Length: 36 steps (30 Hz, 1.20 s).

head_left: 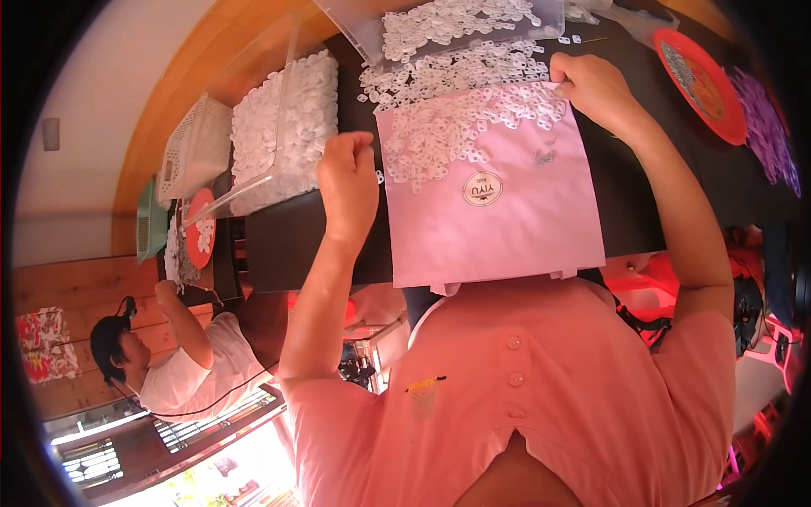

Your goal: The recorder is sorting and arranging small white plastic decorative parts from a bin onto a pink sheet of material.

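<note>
A pink cloth bag (507, 228) with a round printed label lies in front of me, its near part over my lap. Many small white plastic pieces with holes (431, 135) are heaped on its far half. Beside the bag's left edge, my left hand (348, 186) is closed in a pinch, and whatever its fingers hold is hidden. One white piece (379, 177) shows just right of that hand. My right hand (591, 89) is pinched at the bag's far right corner; I cannot tell whether it grips the cloth or something thin.
Beyond the bag, a clear tub (359, 29) spills white pieces onto the dark table (296, 245). A full clear box (241, 190) and a white basket (198, 144) stand left. An orange-red plate (718, 127) and purple strands (764, 127) lie right. A co-worker (203, 363) sits at left.
</note>
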{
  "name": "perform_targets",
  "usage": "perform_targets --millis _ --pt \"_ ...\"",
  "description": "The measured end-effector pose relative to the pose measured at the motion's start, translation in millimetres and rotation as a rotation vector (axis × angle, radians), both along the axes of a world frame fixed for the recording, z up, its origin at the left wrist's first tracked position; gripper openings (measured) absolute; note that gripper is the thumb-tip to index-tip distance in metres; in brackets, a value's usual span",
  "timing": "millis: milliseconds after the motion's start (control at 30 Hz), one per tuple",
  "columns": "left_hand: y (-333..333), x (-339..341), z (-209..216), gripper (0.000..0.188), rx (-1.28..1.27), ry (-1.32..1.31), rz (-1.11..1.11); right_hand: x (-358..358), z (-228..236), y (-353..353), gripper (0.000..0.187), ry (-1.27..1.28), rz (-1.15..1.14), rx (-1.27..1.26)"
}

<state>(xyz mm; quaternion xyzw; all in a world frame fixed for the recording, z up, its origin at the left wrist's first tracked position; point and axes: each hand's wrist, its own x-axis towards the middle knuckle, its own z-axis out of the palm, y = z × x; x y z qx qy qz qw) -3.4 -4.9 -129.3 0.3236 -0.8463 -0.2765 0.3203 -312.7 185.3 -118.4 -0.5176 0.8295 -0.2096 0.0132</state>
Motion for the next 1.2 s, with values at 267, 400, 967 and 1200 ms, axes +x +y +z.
perform_targets --millis 267,400,967,1200 --pt "17.2 21.5 3.6 0.008 -0.139 -0.24 -0.1 -2.3 -4.9 1.1 0.012 -0.002 -0.007 0.003" --pt "19.4 21.9 1.3 0.008 -0.107 -0.105 -0.101 -5.3 -7.5 0.5 0.012 0.04 0.021 -0.012" --pt "-22.1 -29.5 -6.7 0.02 0.046 -0.161 0.04 -2.8 -7.2 1.4 0.007 0.042 0.025 -0.058" --pt "27.8 -33.9 26.6 0.01 0.424 0.252 -0.03 -0.5 -1.0 3.0 0.01 -0.052 0.021 -0.084"
